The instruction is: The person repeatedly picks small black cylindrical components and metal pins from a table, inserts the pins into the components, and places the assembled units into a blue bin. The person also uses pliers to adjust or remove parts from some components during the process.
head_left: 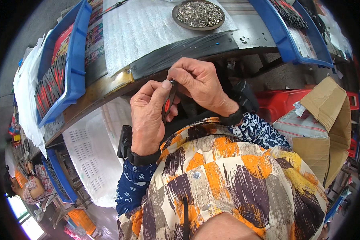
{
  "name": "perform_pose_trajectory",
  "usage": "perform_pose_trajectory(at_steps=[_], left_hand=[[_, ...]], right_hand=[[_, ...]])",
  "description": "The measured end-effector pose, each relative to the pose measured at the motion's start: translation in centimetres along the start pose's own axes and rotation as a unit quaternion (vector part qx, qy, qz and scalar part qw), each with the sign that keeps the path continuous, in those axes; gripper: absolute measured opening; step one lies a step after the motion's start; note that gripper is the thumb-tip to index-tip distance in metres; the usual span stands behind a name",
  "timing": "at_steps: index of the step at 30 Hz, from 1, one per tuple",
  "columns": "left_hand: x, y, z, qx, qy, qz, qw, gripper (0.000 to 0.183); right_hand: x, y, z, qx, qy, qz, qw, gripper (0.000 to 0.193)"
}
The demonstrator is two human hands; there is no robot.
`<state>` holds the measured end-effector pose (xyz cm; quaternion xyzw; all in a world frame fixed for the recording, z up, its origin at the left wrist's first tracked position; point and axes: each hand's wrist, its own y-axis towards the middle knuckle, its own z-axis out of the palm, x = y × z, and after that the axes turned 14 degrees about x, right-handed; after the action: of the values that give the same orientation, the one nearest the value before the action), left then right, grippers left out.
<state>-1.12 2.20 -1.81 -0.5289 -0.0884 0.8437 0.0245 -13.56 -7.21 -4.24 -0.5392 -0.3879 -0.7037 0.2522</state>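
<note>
Counter [257, 29] carries the round dish [197, 29]; using the dish as datum. Left blue bin [75, 82], left of the dish, holds a load of slim black-and-red parts [51, 88]. Right blue bin [286, 44], right of the dish, has a pile of dark parts [289, 16]. White foam sheet [140, 36] runs under the dish and out to its left. Dish is heaped with small shiny metal bits [199, 15].

Progress, my read: one unit mid-work, not set down. Bins and dish are well stocked, so likely plenty left; can't tell which bin, if either, is finished stock.

Hands are both on the wearer's side of the dish. Left hand [148, 106] is wrapped round the held piece [167, 106], thumb near its top end. Right hand [200, 82] has thumb and forefinger pinched at that same end; can't tell if they grip the tip itself or some small part.

Held piece: wearer's side of the dish, a bit left of it, tilted. Slim, black body, red inset along the side, dark top end. Lower end unclear. No metal bit visible on it.
</note>
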Motion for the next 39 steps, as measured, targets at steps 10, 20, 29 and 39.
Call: perform_pose_trajectory(at_steps=[10, 20, 29, 39], left_hand=[[0.0, 0.2, 0.1, 0.003, 0.005, 0.001, 1.0, 0.02], [-2.7, 0.8, -0.5, 0.003, 0.286, 0.082, 0.955, 0.027], [-9.3, 6.4, -7.6, -0.12, 0.558, 0.163, 0.805, 0.024], [-10.9, 18.1, -13.2, -0.262, 0.722, 0.186, 0.612, 0.023]], right_hand=[[-0.1, 0.0, 0.4, -0.025, -0.06, -0.033, 0.997, 0.023], [2.0, 1.5, -0.4, -0.039, 0.024, 0.013, 0.999, 0.017], [3.7, 4.2, -3.8, -0.102, -0.036, -0.035, 0.994, 0.012], [3.3, 2.5, -6.0, -0.124, -0.054, 0.005, 0.991, 0.012]])
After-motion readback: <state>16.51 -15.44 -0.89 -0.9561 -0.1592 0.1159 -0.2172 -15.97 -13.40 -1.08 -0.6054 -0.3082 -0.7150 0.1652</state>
